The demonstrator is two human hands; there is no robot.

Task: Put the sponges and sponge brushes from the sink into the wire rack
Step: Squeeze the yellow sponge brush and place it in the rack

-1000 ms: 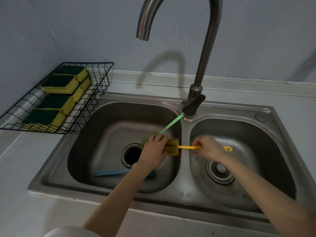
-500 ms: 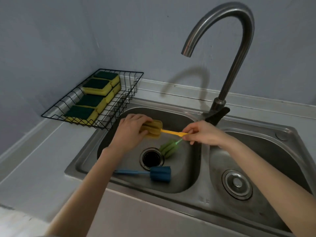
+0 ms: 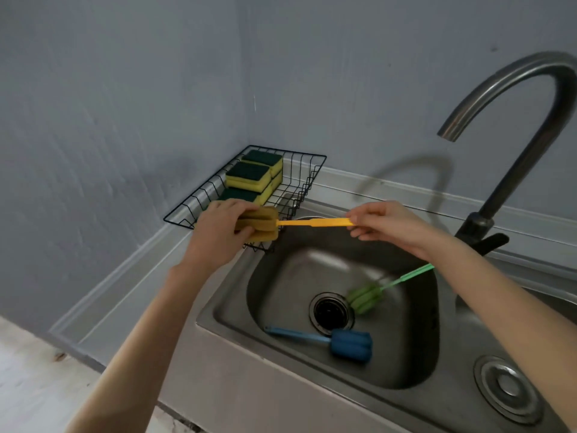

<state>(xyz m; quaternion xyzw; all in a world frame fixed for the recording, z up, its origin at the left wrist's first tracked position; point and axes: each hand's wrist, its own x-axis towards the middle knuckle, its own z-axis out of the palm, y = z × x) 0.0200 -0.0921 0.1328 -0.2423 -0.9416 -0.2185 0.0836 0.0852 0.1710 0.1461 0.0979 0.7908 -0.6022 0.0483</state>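
Both hands carry a yellow sponge brush (image 3: 315,222), held level above the left basin's far edge. My left hand (image 3: 218,232) is shut on its sponge head, right at the near end of the black wire rack (image 3: 307,182). My right hand (image 3: 384,223) pinches the handle's other end. Several yellow-and-green sponges (image 3: 249,176) lie stacked in the rack. Down in the left basin of the sink (image 3: 224,307), a green sponge brush (image 3: 365,296) leans beside the drain and a blue sponge brush (image 3: 349,343) lies flat near the front wall.
The curved steel tap (image 3: 512,126) rises at the right behind my right forearm, its black lever below. The right basin's drain (image 3: 507,387) shows at the lower right. The rack sits in the corner where the two grey walls meet.
Both hands have lifted the yellow brush out of the basin and carried it left toward the rack. The view has swung left. The green and blue brushes have stayed in the basin.
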